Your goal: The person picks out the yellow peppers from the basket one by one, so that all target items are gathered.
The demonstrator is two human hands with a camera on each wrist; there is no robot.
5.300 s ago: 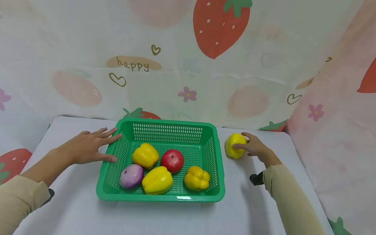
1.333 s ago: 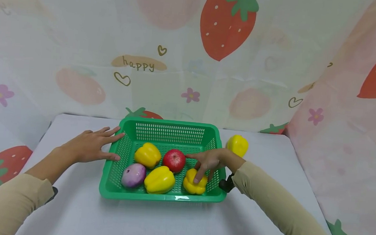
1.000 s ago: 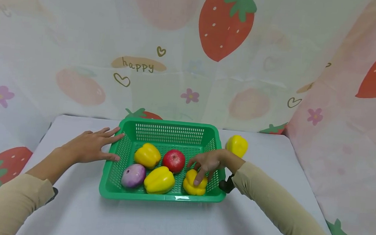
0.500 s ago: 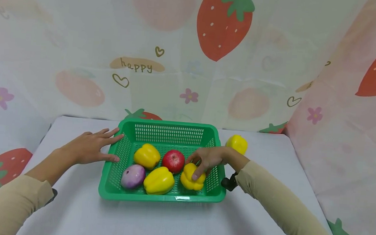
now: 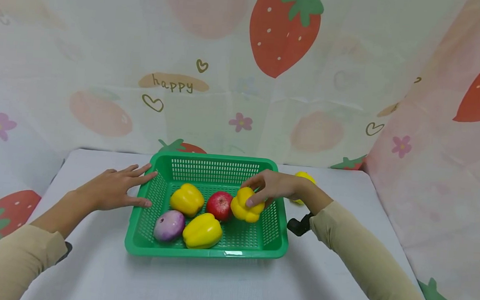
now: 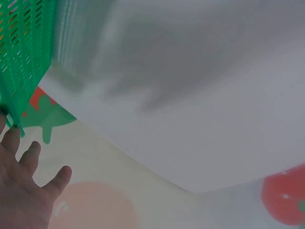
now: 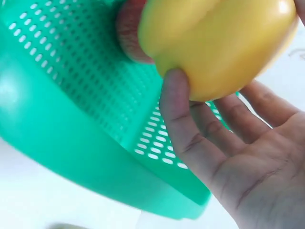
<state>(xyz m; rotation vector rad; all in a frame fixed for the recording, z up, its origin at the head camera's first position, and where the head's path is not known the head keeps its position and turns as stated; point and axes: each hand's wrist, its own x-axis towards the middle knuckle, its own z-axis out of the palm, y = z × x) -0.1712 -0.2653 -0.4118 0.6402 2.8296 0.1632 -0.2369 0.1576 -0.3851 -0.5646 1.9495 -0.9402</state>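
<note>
the left hand (image 5: 113, 189) is spread. mid-frame, the right hand (image 5: 276, 185) pinches a pepper (image 5: 243, 207); slackening could drop it.

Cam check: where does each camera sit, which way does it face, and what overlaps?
Head: worn on the head, facing forward and down at basket, table and cloth; left hand, right hand and both sleeves show.
Left wrist: on that wrist, facing the basket's outer side, table and cloth; part of the left hand shows.
Right wrist: on that wrist, facing into the basket; right hand shows, gripping a yellow pepper.
Shared: head and right wrist both show that pepper and the red fruit.
</note>
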